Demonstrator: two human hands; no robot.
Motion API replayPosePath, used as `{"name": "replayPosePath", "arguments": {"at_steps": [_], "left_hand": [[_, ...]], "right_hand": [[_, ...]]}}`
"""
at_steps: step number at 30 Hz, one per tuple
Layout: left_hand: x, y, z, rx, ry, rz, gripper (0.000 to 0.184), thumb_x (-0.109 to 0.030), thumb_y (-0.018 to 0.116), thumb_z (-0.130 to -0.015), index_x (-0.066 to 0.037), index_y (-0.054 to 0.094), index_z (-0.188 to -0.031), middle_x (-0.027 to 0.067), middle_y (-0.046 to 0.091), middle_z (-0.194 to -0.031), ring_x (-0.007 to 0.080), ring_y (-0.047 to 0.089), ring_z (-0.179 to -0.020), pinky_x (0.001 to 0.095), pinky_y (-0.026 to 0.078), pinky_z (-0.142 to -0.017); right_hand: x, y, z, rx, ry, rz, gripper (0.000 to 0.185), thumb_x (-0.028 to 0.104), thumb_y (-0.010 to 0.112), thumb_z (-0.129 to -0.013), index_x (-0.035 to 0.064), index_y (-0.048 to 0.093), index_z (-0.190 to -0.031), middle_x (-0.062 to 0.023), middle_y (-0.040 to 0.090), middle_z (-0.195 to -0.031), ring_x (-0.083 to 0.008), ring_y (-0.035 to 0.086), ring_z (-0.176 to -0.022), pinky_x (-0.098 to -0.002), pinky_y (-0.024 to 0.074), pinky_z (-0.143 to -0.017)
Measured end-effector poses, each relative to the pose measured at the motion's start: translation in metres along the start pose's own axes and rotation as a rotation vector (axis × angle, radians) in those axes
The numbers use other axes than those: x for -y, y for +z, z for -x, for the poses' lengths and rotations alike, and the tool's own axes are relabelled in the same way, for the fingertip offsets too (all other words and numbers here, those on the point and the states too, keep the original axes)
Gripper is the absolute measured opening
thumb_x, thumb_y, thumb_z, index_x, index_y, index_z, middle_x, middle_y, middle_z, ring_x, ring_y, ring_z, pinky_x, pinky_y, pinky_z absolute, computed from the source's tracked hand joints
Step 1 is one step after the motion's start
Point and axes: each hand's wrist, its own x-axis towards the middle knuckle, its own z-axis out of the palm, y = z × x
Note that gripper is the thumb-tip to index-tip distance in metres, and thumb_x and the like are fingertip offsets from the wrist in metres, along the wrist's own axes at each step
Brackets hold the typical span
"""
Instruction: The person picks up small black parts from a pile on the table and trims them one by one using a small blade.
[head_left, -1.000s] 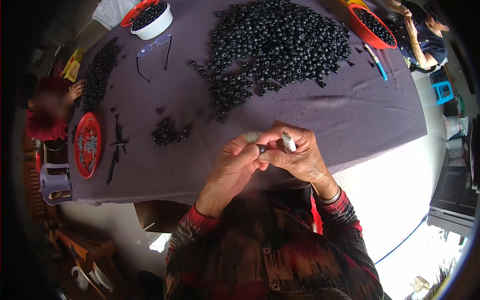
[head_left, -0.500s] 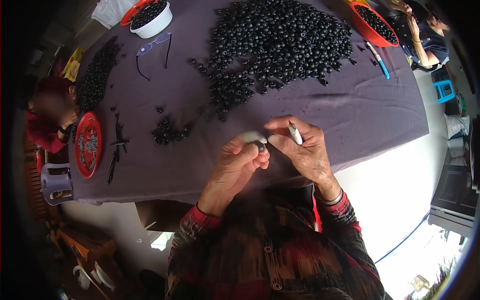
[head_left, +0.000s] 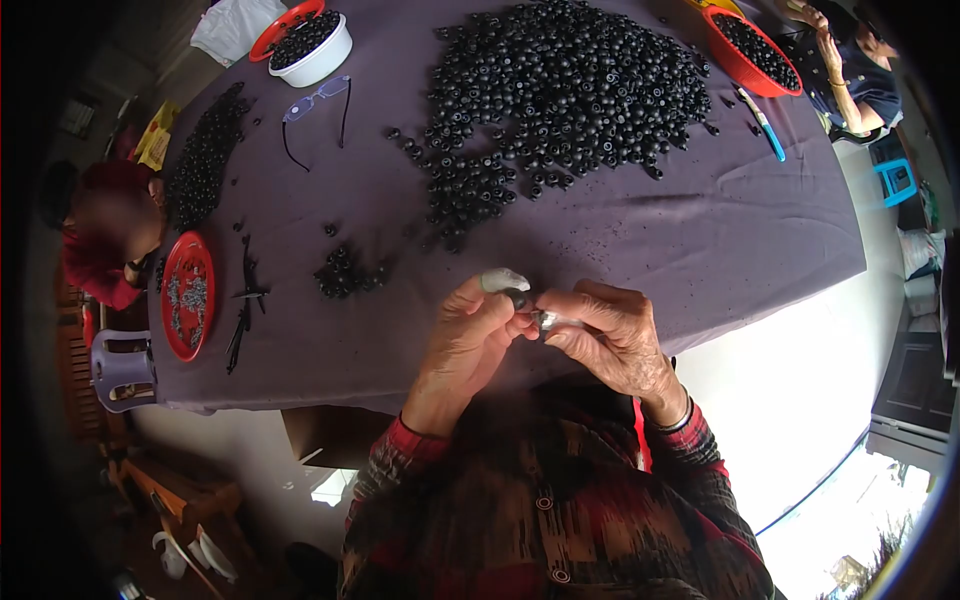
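Note:
Near the table's front edge, my left hand [head_left: 468, 325] pinches a small round black piece [head_left: 518, 298] between its fingers. A white cover [head_left: 503, 280] wraps one fingertip of that hand. My right hand [head_left: 612, 335] is closed beside it, fingertips almost touching the left ones. Its fingers grip a slim white-handled tool [head_left: 548, 320], mostly hidden and blurred, its tip close to the black piece. Beyond the hands lies a big heap of similar black pieces [head_left: 570, 90], several showing round holes. A smaller cluster of black pieces [head_left: 345, 275] sits to the left.
Purple cloth [head_left: 700, 220] covers the table. On it are eyeglasses [head_left: 318, 100], a white bowl [head_left: 318, 66], a red basket [head_left: 735, 65], a red tray [head_left: 172, 335], dark thin tools [head_left: 243, 300] and a blue-white pen-like tool [head_left: 765, 125]. People sit at the far left and upper right.
My right hand has turned its fingers inward, bringing the white tool from pointing upward down to the black piece. My left hand keeps its pinch. The view has shifted slightly.

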Motion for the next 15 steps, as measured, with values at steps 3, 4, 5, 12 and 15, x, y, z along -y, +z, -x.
{"name": "replayPosePath", "arguments": {"at_steps": [3,4,5,12,15], "left_hand": [[0.0014,0.0038,-0.0013,-0.009,0.015,0.015,0.019,0.0,0.055,-0.093,-0.006,0.068,-0.106,0.0055,0.067,-0.092,0.0164,0.065,-0.082,0.0347,0.054,-0.075],[0.0023,0.0033,-0.0009,-0.017,0.017,0.001,0.02,0.001,0.054,-0.093,-0.006,0.068,-0.106,0.0057,0.067,-0.092,0.0165,0.065,-0.081,0.0347,0.055,-0.075],[0.0028,0.003,-0.0005,-0.027,0.02,-0.013,0.021,0.002,0.054,-0.093,-0.005,0.068,-0.106,0.0059,0.067,-0.092,0.0166,0.065,-0.081,0.0347,0.055,-0.075],[0.0081,0.0076,0.0001,-0.002,0.028,0.011,0.023,0.004,0.053,-0.092,-0.005,0.068,-0.106,0.0066,0.068,-0.092,0.0166,0.065,-0.082,0.034,0.055,-0.075],[0.0088,0.0063,0.0006,0.004,0.023,0.0,0.023,0.004,0.052,-0.092,-0.005,0.068,-0.107,0.0071,0.068,-0.094,0.0165,0.065,-0.083,0.0338,0.055,-0.076]], "right_hand": [[0.0027,0.0,-0.0016,0.007,-0.031,0.127,0.024,0.02,0.073,-0.085,0.0045,0.069,-0.103,-0.01,0.068,-0.083,-0.0246,0.065,-0.068,-0.0337,0.0519,-0.058],[0.0023,-0.0003,-0.0016,0.007,-0.031,0.151,0.024,0.02,0.073,-0.085,0.0047,0.069,-0.103,-0.01,0.068,-0.083,-0.025,0.065,-0.068,-0.0338,0.0519,-0.058],[0.0018,-0.0002,-0.0016,0.007,-0.031,0.174,0.024,0.02,0.073,-0.084,0.0049,0.069,-0.103,-0.01,0.068,-0.083,-0.0254,0.065,-0.068,-0.0339,0.0518,-0.058],[-0.0014,-0.0025,0.0031,0.0,-0.012,0.104,0.023,0.02,0.072,-0.086,0.0044,0.068,-0.102,-0.0101,0.068,-0.083,-0.0267,0.067,-0.07,-0.0337,0.0528,-0.059],[-0.0004,-0.0026,0.0035,-0.003,-0.001,0.084,0.022,0.019,0.071,-0.086,0.0045,0.068,-0.102,-0.0102,0.068,-0.084,-0.0271,0.067,-0.071,-0.0337,0.0534,-0.06]]}}
